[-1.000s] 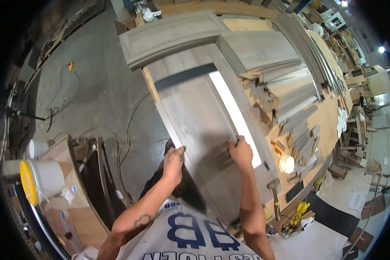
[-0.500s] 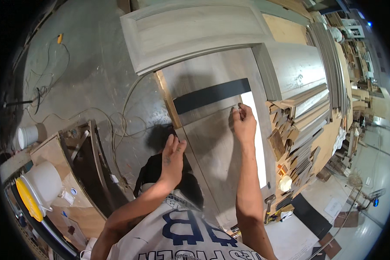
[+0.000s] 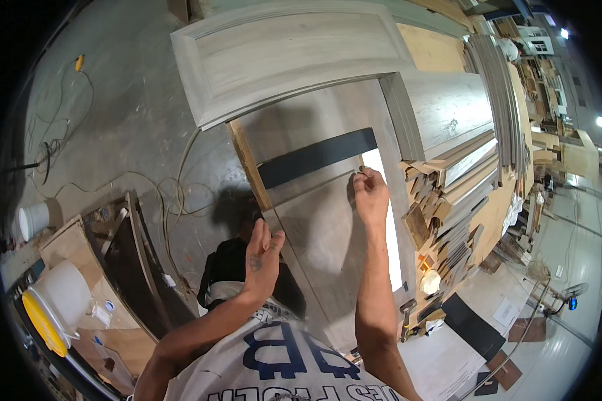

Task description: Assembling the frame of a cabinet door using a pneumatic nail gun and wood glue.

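Note:
A grey wood panel (image 3: pixel 318 230) lies in front of me. Across it runs a dark sandpaper-like strip (image 3: pixel 318 158), with a long white strip (image 3: pixel 392 237) along the right side. My right hand (image 3: pixel 371 194) is over the panel just below the dark strip's right end, thumb and fingers pinched together. Whatever is between those fingertips is too small to make out. Beside the panel's left edge, my left hand (image 3: pixel 263 257) is raised with its fingers extended, nothing visible in it. A narrow wooden strip (image 3: pixel 249 164) borders the panel's upper left.
A framed grey door (image 3: pixel 294 57) lies beyond the panel. Stacked wood offcuts (image 3: pixel 441 207) and a hammer (image 3: pixel 407 319) are on the right. To the left stand an open wooden cabinet (image 3: pixel 137 254) and a white bucket with yellow lid (image 3: pixel 57 301); a cable (image 3: pixel 180 180) crosses the floor.
The view has shifted slightly, so the panel and surroundings appear a little lower and farther left. My right hand stays pinched near the same spot on the panel; my left remains by its edge.

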{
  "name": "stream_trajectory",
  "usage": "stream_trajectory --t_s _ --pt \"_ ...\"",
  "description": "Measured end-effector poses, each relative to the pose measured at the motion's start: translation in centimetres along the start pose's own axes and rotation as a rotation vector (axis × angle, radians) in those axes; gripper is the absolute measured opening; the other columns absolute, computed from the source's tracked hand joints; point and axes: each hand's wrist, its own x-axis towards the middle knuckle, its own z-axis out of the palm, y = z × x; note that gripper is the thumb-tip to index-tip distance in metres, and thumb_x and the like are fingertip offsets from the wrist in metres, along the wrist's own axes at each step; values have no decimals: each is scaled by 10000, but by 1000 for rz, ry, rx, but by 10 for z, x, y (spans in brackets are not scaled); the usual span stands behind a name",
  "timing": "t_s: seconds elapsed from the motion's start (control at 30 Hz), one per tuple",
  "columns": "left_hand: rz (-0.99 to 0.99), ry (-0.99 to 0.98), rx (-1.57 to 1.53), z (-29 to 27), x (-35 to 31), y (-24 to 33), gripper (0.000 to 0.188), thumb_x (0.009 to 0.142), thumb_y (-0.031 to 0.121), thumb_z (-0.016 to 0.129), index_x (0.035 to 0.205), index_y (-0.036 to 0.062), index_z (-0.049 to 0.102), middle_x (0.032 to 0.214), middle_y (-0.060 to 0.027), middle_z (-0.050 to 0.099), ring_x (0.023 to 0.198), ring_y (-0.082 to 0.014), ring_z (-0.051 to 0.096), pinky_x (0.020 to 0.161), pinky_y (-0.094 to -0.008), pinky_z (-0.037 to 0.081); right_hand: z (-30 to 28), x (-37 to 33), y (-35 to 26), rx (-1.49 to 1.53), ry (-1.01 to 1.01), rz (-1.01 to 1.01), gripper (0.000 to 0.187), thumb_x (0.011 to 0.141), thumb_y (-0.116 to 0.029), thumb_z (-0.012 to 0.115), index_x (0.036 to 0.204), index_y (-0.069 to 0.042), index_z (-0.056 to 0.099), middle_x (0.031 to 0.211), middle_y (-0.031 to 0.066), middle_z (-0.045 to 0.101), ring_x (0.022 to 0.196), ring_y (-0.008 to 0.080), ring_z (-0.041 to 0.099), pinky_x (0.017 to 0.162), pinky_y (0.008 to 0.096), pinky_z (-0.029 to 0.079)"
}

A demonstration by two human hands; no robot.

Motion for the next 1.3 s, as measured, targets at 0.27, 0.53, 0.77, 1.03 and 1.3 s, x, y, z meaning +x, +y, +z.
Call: stream_trajectory --t_s 0.27,0.53,0.77,1.03,1.3 --pt "33 -20 76 2 0 -4 785 988 250 557 1515 -111 100 1595 -285 151 1495 -316 175 1207 -341 148 -6 2 2 -47 4 7 328 859 -109 615 1147 48 624 934 177 729 885 271 719 829 349 543" --pt "72 -44 -3 -11 12 -26 754 1008 231 520 1518 -104 76 1604 -258 141 1497 -301 165 1213 -353 148 -2 3 -3 -27 -10 42 330 853 -147 622 1137 23 634 893 169 730 849 286 719 805 353 540" --pt "124 -91 -13 -43 28 -46 722 1002 196 550 1527 -67 129 1596 -228 187 1490 -278 191 1214 -374 165 -2 -2 -4 -37 38 60 362 850 -187 643 1155 7 624 905 181 722 879 353 699 809 408 534" --pt "840 -243 1125 27 45 17 559 969 178 599 1398 -118 399 1370 -321 507 1295 -401 503 1087 -405 377 -35 -133 34 -163 476 -11 361 881 -181 666 1168 23 592 1130 234 639 1041 413 606 880 474 485" --pt "855 -336 1388 56 116 14 597 939 269 647 1373 -95 460 1231 -287 619 1139 -345 619 985 -386 462 -73 -365 126 -280 868 708 500 875 -171 661 1293 46 492 1285 267 542 1203 420 506 1004 478 411"
